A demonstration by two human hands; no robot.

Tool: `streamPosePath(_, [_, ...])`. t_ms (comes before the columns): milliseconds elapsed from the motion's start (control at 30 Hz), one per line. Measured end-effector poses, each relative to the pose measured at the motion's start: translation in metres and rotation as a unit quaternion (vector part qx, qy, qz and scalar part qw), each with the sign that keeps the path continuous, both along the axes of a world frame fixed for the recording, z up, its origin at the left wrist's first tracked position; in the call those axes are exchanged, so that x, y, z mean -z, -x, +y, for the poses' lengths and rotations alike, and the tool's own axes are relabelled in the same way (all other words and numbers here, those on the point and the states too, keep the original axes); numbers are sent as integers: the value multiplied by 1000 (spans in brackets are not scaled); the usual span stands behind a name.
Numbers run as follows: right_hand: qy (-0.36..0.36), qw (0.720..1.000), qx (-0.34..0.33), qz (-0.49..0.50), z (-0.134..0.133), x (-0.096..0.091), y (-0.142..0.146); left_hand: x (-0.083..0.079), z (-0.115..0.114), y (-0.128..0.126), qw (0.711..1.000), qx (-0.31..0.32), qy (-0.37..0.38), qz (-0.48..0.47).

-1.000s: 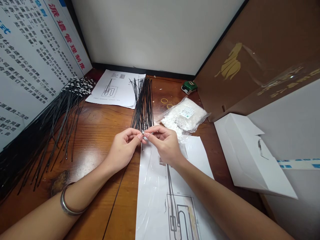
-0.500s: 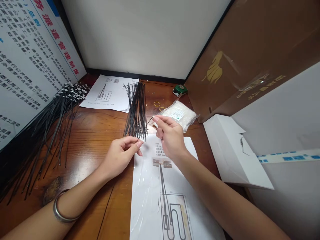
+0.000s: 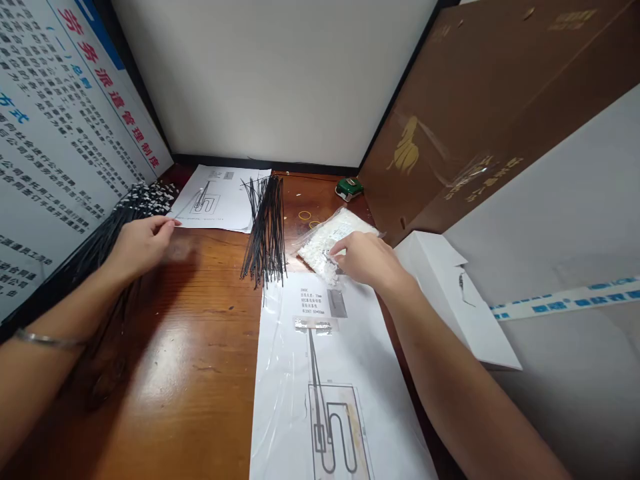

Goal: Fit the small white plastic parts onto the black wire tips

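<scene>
My left hand (image 3: 143, 245) is over the left side of the table, thumb and forefinger pinched on a thin wire that slants up over the small printed sheet. Beneath and behind this hand spreads a bundle of black wires with white connector ends (image 3: 145, 197). My right hand (image 3: 370, 260) has its fingertips in the mouth of a clear plastic bag of small white parts (image 3: 320, 250); the fingers are bent together, and what they pinch is hidden. Between the hands lies another bunch of black wires (image 3: 267, 230), without white connectors that I can see.
A large printed drawing (image 3: 280, 400) covers the front middle of the table. The smaller drawing sheet (image 3: 225, 207) lies at the back. A green tape measure (image 3: 349, 188) and yellow rubber bands (image 3: 305, 215) are at the back right. A white box (image 3: 450, 293) and brown carton (image 3: 460, 100) border the right.
My hands were together over the wire bunch with a black wire between them. Since then the left has moved left to the connector-ended bundle, and the right has gone to the plastic bag.
</scene>
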State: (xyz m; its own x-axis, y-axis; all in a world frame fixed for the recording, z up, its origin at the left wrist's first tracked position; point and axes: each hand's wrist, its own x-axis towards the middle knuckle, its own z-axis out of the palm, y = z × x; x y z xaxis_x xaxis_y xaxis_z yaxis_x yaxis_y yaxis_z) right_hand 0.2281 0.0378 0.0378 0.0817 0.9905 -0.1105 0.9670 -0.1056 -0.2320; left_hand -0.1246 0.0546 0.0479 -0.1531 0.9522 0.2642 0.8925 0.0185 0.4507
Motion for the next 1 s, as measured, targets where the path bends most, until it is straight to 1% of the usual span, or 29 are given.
streamPosePath(33, [-1,1000,8,-8,1,2,2,-3,6,10,999,-11,8,29])
streamPosePath(67, [-1,1000,11,-13,1,3,3,-5,11,17,997,-30,-5,67])
streamPosePath(100, [0,1000,9,-15,1,4,4,-6,15,21,991,-41,-22,126])
streamPosePath(167, [4,1000,-3,-15,2,5,4,-7,18,21,978,-37,-37,204])
streamPosePath(200, [4,1000,-8,-13,2,5,3,-5,18,15,973,-26,-39,225])
streamPosePath(267, [0,1000,-10,-7,2,6,3,1,15,-3,974,27,-19,224])
streamPosePath(333, [-7,1000,-10,-5,3,8,3,10,10,-27,973,100,7,208])
streamPosePath(367, [-11,1000,-11,-6,3,9,3,15,7,-40,974,111,10,195])
streamPosePath(467, [-27,999,-16,-15,3,12,4,26,-1,-75,972,156,58,169])
streamPosePath(500, [-34,999,-18,-18,2,12,4,28,-3,-84,970,162,76,164])
streamPosePath(567, [-46,998,-21,-21,2,13,5,28,-5,-96,969,153,106,161])
streamPosePath(700, [-55,998,-20,-15,3,16,6,24,-3,-103,969,121,151,153])
streamPosePath(867, [-60,998,-12,-14,5,22,6,25,8,-104,971,95,158,152])
streamPosePath(933, [-64,998,-12,-12,6,24,6,25,14,-106,967,113,167,158])
streamPosePath(1000, [-64,998,-15,-11,7,24,5,25,19,-108,958,144,184,169])
